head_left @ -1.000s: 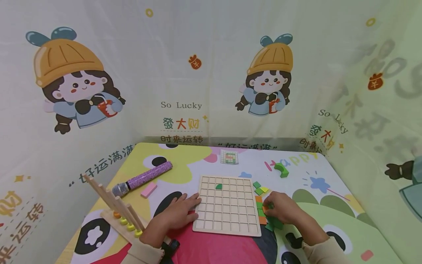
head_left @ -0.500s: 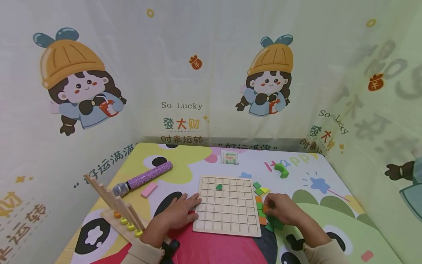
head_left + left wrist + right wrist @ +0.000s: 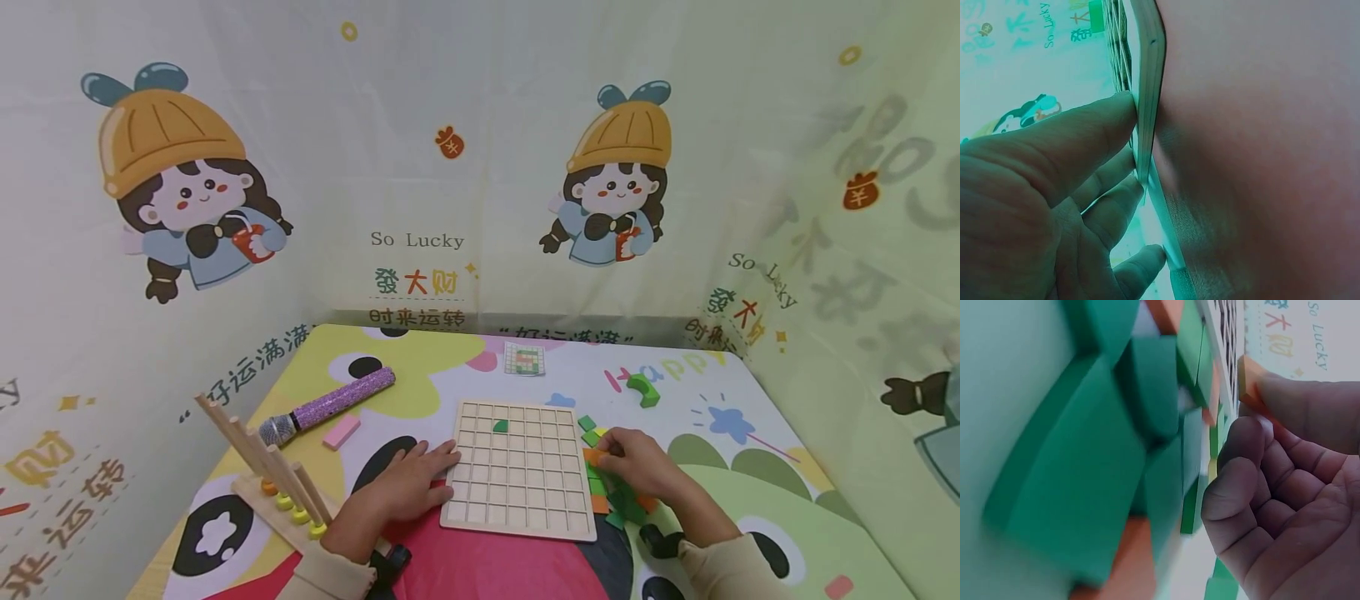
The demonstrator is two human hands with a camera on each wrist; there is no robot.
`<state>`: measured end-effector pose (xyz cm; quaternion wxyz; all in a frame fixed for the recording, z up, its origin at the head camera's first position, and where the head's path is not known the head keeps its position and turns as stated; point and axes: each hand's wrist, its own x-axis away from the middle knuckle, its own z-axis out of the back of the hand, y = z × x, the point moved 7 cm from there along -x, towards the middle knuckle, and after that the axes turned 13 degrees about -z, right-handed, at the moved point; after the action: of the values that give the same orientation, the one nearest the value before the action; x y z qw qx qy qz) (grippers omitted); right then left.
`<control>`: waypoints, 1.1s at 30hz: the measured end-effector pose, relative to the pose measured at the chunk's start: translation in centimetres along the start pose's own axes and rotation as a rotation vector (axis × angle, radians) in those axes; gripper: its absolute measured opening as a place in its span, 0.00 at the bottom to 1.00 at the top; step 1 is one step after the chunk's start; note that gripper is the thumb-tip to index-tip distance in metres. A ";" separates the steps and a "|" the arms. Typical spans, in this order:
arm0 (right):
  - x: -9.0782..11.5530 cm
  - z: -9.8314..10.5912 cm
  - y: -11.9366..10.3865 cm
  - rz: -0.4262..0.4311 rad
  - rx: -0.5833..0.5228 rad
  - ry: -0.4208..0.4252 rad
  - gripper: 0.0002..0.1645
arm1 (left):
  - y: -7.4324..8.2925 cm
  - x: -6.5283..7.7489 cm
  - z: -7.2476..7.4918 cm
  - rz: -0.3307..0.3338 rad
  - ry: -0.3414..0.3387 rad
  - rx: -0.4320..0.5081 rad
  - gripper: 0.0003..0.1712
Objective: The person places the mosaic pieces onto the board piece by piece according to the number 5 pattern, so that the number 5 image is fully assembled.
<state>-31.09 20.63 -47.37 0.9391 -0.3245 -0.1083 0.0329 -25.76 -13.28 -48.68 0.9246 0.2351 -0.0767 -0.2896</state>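
Note:
A wooden grid board (image 3: pixel 520 483) lies on the table, with one green rounded piece (image 3: pixel 501 427) in a cell of its second row. My left hand (image 3: pixel 408 486) rests beside the board's left edge; in the left wrist view its fingertips touch that edge (image 3: pixel 1145 94). Over the pile on the board's right side, my right hand (image 3: pixel 643 463) pinches an orange square tile (image 3: pixel 1250 386) between thumb and forefinger. Several green pieces (image 3: pixel 1079 469) and orange tiles (image 3: pixel 600 504) lie beneath and around this hand, some hidden by it.
A wooden peg stand (image 3: pixel 277 512) with yellow and orange beads stands at left. Behind it lie a purple glittery microphone (image 3: pixel 341 400) and a pink block (image 3: pixel 342 432). A pattern card (image 3: pixel 524 359) and a green arch block (image 3: pixel 643 390) are at the back.
My right hand has moved slightly away from me, toward the back of the pile, with the orange tile between its fingers. The left hand stays at the board's edge.

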 end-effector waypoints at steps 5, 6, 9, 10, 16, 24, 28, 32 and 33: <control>-0.7 -0.7 -1.2 0.014 -0.072 -0.028 0.05 | -0.3 0.0 -0.3 -0.008 0.007 -0.002 0.33; -0.9 -0.9 -1.4 0.016 -0.082 -0.036 0.05 | -0.4 0.0 -0.3 -0.008 0.009 0.000 0.33; -1.6 -1.7 -2.0 -0.007 -0.133 -0.059 0.05 | -0.5 0.0 -0.4 -0.007 0.009 0.002 0.33; -1.8 -1.9 -2.2 -0.017 -0.144 -0.060 0.04 | -0.6 0.0 -0.5 -0.005 0.007 0.002 0.33; -2.7 -3.1 -3.8 -0.031 -0.146 -0.058 0.02 | -0.5 0.0 -0.5 -0.002 -0.003 -0.003 0.33; -3.8 -4.9 -6.3 0.007 -0.133 -0.082 0.03 | -0.4 0.0 -0.4 -0.001 -0.010 0.000 0.34; -4.3 -5.9 -7.8 0.032 -0.101 -0.098 0.03 | -0.3 0.0 -0.3 0.001 -0.014 0.002 0.34; -4.9 -6.7 -9.4 0.068 -0.075 -0.106 0.04 | -0.3 0.0 -0.1 -0.002 -0.009 0.015 0.34; -5.1 -6.9 -9.8 0.073 -0.068 -0.106 0.04 | -0.3 -0.1 -0.1 -0.004 -0.009 0.016 0.34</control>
<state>-34.56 8.12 -47.56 0.9186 -0.3579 -0.1469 0.0804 -25.91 -13.39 -48.95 0.9218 0.2413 -0.0827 -0.2918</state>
